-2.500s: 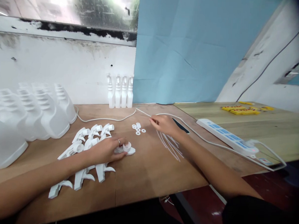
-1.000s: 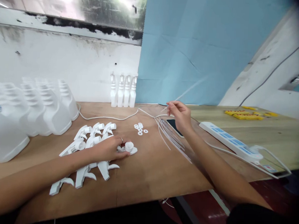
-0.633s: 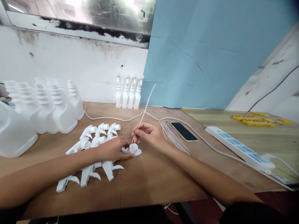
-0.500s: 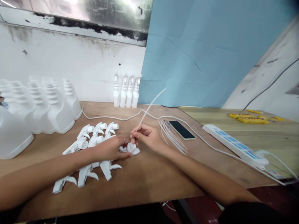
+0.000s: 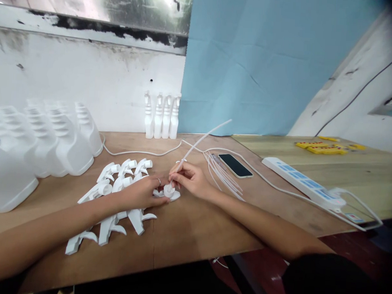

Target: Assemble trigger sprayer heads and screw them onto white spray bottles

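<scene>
My left hand [image 5: 147, 192] is closed on a white trigger spray head [image 5: 172, 195] that rests on the table with its round collar facing up. Between the thumb and fingers of my right hand [image 5: 190, 178] is a thin white plastic tube [image 5: 201, 140]. Its lower end meets the collar, though my fingers partly cover how deep it sits; the free end slants up to the right and bends. Under and beyond my left forearm lie several more spray heads [image 5: 107, 228] in rows. More loose tubes [image 5: 225, 179] lie in a bundle right of my right hand.
White bottles [image 5: 73, 144] crowd the left side. Several bottles with spray heads [image 5: 166, 122] stand against the wall. A phone [image 5: 236, 165], a power strip [image 5: 303, 182] and its white cable [image 5: 137, 153] lie on the table [image 5: 198, 234]. Yellow pieces [image 5: 322, 148] sit far right.
The tube leans further right and is more bent than before. My right hand still pinches it at the collar, and the whole view has shifted slightly.
</scene>
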`<state>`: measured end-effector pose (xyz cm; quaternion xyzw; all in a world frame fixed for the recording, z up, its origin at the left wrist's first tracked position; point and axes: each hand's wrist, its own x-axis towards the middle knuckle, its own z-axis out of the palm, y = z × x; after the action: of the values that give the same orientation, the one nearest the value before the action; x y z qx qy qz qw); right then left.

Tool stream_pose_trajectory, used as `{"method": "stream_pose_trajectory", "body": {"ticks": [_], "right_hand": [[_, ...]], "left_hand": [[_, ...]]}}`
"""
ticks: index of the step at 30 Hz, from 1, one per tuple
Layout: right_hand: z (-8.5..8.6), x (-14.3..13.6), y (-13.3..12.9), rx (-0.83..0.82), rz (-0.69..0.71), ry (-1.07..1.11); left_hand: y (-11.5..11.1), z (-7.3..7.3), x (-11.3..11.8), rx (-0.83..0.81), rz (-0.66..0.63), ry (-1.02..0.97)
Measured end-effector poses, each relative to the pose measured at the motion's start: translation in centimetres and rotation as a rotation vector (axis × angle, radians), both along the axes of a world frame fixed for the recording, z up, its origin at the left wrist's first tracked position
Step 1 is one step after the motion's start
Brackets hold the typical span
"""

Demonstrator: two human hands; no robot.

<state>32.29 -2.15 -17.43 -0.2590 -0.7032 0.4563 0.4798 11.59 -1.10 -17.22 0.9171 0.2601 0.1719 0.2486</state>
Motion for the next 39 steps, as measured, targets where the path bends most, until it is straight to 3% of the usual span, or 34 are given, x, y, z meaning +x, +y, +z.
{"method": "stream_pose_trajectory", "body": {"ticks": [18, 20, 25, 32, 39], "right_hand": [[0.1, 0.5, 0.2, -0.011, 0.028, -0.087], [0.4, 0.6, 0.1, 0.041, 0.0, -0.124], [1.0, 0.8, -0.2, 0.364, -0.084, -0.376], [0.2, 0.5, -0.5, 0.338, -0.154, -0.541], [0.4, 0.1, -0.4, 0.37, -0.086, -0.517]], "left_hand": [[0.0, 0.0, 0.0, 0.007, -0.019, 0.017], [0.0, 0.1, 0.0, 0.012, -0.018, 0.017], [-0.2, 0.3, 0.1, 0.033, -0.006, -0.01], [-0.2, 0.2, 0.0, 0.035, 0.005, -0.007], [-0.1, 0.0, 0.1, 0.02, -0.021, -0.057]]}}
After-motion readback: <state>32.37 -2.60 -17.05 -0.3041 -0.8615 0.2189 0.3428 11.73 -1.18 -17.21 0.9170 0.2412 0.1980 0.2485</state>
